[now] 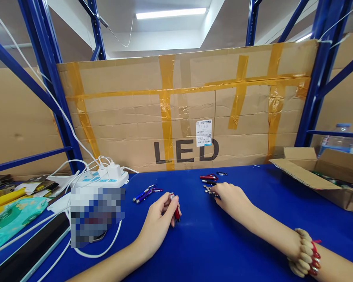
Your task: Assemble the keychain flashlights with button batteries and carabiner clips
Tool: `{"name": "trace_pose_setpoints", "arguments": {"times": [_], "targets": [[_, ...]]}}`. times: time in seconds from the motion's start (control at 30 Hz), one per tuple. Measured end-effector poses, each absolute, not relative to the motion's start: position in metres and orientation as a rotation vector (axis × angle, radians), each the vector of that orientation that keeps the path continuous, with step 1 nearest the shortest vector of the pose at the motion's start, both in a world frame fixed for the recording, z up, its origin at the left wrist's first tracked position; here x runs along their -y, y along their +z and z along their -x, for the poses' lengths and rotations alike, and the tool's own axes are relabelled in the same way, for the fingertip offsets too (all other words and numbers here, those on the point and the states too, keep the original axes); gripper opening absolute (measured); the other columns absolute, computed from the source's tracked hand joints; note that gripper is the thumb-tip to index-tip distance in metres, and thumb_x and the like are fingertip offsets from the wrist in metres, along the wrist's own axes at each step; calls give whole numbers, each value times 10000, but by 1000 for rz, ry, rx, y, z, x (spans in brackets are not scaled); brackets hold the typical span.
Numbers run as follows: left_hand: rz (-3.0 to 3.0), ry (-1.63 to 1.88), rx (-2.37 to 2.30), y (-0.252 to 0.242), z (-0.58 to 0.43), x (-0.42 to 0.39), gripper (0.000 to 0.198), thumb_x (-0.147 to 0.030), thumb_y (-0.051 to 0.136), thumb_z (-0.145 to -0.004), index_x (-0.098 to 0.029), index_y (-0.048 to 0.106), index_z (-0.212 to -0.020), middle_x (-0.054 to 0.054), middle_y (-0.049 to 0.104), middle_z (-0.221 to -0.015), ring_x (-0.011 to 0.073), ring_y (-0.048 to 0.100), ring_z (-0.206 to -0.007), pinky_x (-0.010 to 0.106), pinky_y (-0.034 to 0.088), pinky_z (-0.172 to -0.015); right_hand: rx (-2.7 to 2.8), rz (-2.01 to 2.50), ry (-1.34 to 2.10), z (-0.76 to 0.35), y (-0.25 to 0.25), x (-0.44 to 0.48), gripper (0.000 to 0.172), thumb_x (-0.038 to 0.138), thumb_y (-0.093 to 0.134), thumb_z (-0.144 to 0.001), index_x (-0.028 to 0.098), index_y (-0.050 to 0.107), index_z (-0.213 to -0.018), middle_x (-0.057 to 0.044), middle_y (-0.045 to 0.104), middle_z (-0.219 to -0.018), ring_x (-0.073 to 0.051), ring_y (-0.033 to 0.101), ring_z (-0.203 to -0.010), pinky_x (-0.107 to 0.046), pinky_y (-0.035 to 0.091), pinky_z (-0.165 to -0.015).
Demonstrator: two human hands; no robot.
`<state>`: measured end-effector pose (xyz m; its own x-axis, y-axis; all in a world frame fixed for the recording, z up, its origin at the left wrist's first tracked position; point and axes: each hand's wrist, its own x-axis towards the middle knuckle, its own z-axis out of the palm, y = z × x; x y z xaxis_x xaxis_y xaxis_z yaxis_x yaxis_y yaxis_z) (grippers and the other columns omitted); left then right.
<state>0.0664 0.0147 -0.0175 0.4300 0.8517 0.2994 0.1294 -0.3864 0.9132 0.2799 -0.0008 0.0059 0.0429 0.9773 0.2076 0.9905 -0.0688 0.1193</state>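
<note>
My left hand [161, 217] is closed round a small red metal penlight [176, 211], its silver end pointing up and away from me. To the right, my right hand [232, 197] has its fingers curled down onto a few small silver discs [207, 189] that look like button cells. Its fingertips are partly hidden, so whatever they pinch is unclear. Just beyond lie a red penlight [208, 177], a black one [208, 182] and a small dark clip [222, 173]. Left of them, blue [141, 194] and purple [144, 196] penlights with clips rest side by side.
A white power strip [117, 180] with plugs and looping white cables [117, 235] stands at the left, near a blurred-out object [95, 215]. An open cardboard box [338, 196] sits at the right. A large taped cardboard sheet [129, 129] closes off the blue tabletop's [211, 250] back.
</note>
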Motion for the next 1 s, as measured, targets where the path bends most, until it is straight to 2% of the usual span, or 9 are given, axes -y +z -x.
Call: {"name": "trace_pose_setpoints", "arguments": {"times": [0.13,0.27,0.47,0.7,0.83,1.0], "targets": [[-1792,1021,-897,-15,-66,-12,413,-508,404,-888,-171,521,-681,-20,512,-613,115,463,-516,232,387,-520,2093,2208,-353,-283,3,-1,280,-1,488,-753,169,677,-871,-113,681,-885,-255,652,-838,-281,426,-608],[-1824,1011,-943,-12,-66,-8,444,-504,368,-891,-169,540,-657,-44,422,-500,126,440,-499,238,345,-515,2118,2131,-313,-283,1,-3,246,56,515,-775,200,690,-870,-87,695,-883,-251,654,-837,-277,423,-602],[-1840,1031,-938,-11,-66,-7,450,-485,380,-888,-166,542,-616,-44,408,-544,121,436,-496,250,333,-528,2144,1958,-202,-284,-2,-5,195,148,559,-804,238,693,-914,-37,711,-936,-237,652,-880,-298,464,-664],[-1857,1022,-935,-12,-65,-6,463,-499,354,-892,-166,538,-627,-39,418,-560,124,438,-505,250,345,-531,2085,1826,36,-288,-7,-14,168,142,599,-778,207,696,-898,-38,725,-882,-180,671,-777,-267,493,-682],[-1872,1031,-935,-15,-66,-7,459,-501,352,-895,-168,536,-638,-38,422,-573,124,442,-510,252,346,-534,2085,1749,195,-285,-8,-16,147,191,632,-756,184,705,-883,-36,723,-789,-161,660,-703,-248,501,-656],[-1868,1028,-924,-17,-66,-10,468,-508,340,-900,-165,534,-647,-37,419,-582,125,444,-515,253,349,-538,2105,1662,391,-277,-8,-10,199,211,657,-723,170,709,-910,-28,717,-768,-132,634,-614,-212,488,-568]]}}
